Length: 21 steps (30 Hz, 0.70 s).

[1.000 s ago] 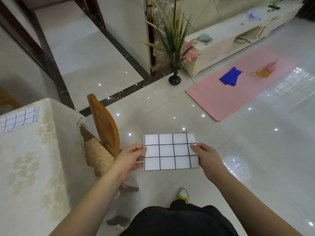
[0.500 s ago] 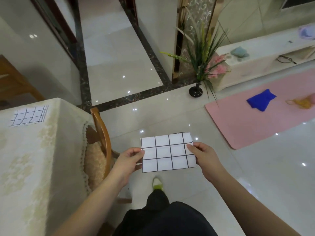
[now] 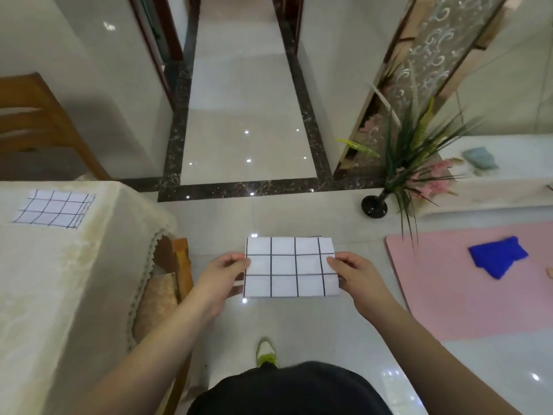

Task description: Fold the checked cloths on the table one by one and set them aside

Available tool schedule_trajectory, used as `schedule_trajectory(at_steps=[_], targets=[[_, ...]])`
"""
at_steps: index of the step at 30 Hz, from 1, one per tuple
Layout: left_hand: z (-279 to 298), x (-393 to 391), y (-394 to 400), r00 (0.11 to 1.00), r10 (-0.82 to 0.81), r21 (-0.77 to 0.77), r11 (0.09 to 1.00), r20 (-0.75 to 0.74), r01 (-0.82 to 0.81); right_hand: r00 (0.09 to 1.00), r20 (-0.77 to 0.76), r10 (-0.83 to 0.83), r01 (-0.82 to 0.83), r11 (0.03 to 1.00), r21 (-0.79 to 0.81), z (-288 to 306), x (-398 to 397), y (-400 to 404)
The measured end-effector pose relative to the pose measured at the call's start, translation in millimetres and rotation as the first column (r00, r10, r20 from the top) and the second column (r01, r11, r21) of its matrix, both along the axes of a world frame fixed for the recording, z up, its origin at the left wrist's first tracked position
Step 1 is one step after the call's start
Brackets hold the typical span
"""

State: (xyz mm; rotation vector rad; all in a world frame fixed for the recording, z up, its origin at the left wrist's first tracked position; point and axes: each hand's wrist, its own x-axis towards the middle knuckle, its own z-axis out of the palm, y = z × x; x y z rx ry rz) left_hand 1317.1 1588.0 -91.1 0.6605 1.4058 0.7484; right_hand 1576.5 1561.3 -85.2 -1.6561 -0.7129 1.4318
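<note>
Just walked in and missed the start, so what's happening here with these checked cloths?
A person stands beside the table, holding a folded checked cloth out over the floor. The left hand pinches its left edge and the right hand its right edge. Another folded checked cloth lies on the table's far corner.

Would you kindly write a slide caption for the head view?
Both hands, left and right, hold a folded checked cloth above the floor; another cloth lies on the table.

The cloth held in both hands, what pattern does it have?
White with a dark grid of squares, on the cloth; seen in the head view.
</note>
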Motion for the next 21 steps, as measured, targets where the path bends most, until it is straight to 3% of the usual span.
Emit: schedule_trajectory(at_steps=[12, 21], targets=[[0, -34, 107, 0.975, 0.223, -0.047, 0.974, 0.005, -0.223, 0.978, 0.028, 0.206, -0.206, 0.979, -0.003, -7, -40, 177], [0, -39, 211, 0.892, 0.453, -0.057, 0.89, -0.009, -0.452, 0.881, 0.028, 0.471, -0.472, 0.882, -0.002, -12, -61, 353]])
